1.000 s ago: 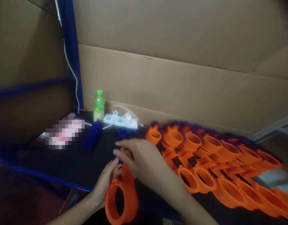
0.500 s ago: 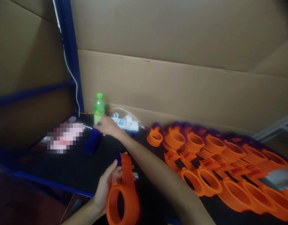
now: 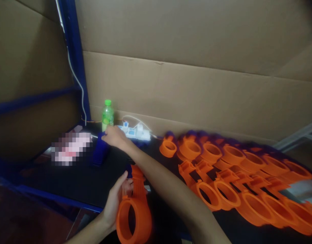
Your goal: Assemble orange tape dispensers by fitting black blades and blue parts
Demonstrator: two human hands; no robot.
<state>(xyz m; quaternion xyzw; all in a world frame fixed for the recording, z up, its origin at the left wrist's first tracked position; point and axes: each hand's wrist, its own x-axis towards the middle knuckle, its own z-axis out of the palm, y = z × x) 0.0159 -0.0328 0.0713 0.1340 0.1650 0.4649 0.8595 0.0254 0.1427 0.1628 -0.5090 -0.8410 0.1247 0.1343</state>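
My left hand (image 3: 116, 200) is wrapped around an orange plastic tape dispenser (image 3: 143, 217), its ring facing me and its arm pointing away. A dark blue piece sits at the far end of that arm, partly covered by my fingers. My right hand (image 3: 115, 136) reaches across to the back left, fingers pinched together at the upper edge of a dark blue box-like object (image 3: 99, 150). What lies between those fingertips is hidden. Just behind the right hand stands a bottle (image 3: 108, 113) with a green cap.
Rows of orange tape dispensers (image 3: 254, 208) with blue parts cover the right of the black table (image 3: 66, 183). A white power strip (image 3: 139, 133) with cables lies against the cardboard wall (image 3: 196, 91). A blurred-out pinkish item (image 3: 74, 149) is at the left. A blue post (image 3: 77, 51) rises behind.
My right hand has shifted slightly and its fingers sit closer against the blue box-like object. The left hand still holds the orange tape dispenser, barely moved.
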